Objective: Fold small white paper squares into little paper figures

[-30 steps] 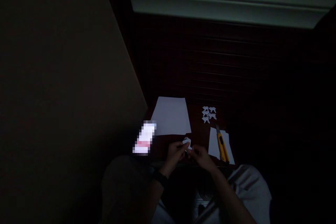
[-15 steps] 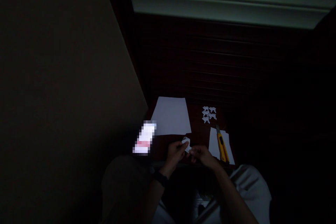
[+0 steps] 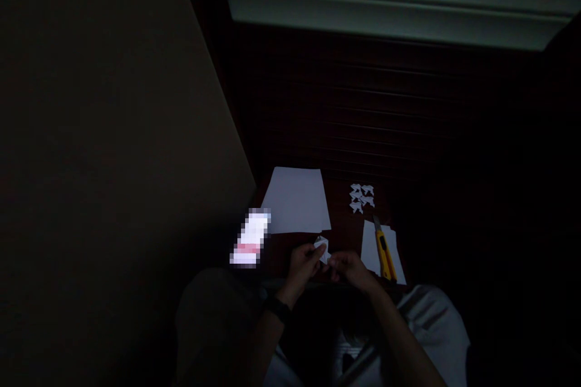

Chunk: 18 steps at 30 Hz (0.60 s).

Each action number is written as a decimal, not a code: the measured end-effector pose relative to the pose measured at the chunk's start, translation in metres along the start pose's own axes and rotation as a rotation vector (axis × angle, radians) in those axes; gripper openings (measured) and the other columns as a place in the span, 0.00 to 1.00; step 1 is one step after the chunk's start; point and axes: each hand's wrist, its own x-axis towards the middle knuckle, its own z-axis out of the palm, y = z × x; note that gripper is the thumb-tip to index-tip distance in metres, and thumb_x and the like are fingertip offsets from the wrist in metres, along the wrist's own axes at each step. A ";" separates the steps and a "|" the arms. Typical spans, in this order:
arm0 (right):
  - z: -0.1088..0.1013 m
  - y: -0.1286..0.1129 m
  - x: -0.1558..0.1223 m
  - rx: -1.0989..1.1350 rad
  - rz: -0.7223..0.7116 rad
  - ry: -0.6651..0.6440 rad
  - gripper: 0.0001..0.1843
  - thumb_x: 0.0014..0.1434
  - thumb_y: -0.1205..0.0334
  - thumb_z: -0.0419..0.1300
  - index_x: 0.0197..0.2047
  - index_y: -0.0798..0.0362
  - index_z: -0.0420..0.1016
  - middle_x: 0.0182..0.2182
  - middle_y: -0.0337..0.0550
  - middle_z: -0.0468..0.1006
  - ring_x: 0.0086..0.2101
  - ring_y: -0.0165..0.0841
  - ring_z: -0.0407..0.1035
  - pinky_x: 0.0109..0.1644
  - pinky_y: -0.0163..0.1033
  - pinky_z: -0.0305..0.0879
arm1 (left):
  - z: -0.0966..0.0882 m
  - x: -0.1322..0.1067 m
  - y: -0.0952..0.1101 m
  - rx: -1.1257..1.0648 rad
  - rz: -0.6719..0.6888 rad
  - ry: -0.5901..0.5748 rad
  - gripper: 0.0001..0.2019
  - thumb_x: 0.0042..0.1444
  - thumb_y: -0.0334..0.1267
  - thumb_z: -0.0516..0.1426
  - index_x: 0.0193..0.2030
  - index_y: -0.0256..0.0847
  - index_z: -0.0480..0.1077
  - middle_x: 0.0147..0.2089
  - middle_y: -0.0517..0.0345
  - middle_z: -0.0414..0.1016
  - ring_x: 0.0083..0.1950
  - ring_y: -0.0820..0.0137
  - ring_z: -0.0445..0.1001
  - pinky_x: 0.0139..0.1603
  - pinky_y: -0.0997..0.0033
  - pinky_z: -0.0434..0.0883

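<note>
A small folded piece of white paper [image 3: 322, 245] is held between my two hands above the near edge of a dark table. My left hand [image 3: 305, 264] pinches it from the left, thumb lying on top. With its fingertips, my right hand [image 3: 351, 269] grips the paper's lower right corner; its other fingers are curled and partly in shadow. Close by on the right, a yellow utility knife [image 3: 385, 254] with its blade out lies on a small stack of white paper [image 3: 370, 245]. The fine creases of the folded piece are hard to make out.
A large white sheet [image 3: 297, 199] lies at the table's back left, with a lit, pixelated phone-like screen [image 3: 250, 239] overlapping its corner. Several small folded paper figures [image 3: 362, 198] are grouped at the back right. A wall [image 3: 136, 103] rises on the left. The room is dim.
</note>
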 end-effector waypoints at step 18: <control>0.003 0.000 0.000 0.011 -0.014 0.041 0.20 0.55 0.48 0.53 0.30 0.58 0.75 0.17 0.38 0.71 0.18 0.25 0.62 0.23 0.30 0.58 | 0.002 -0.002 0.003 0.050 0.011 0.014 0.20 0.43 0.54 0.57 0.22 0.36 0.64 0.12 0.67 0.60 0.10 0.82 0.54 0.11 0.81 0.47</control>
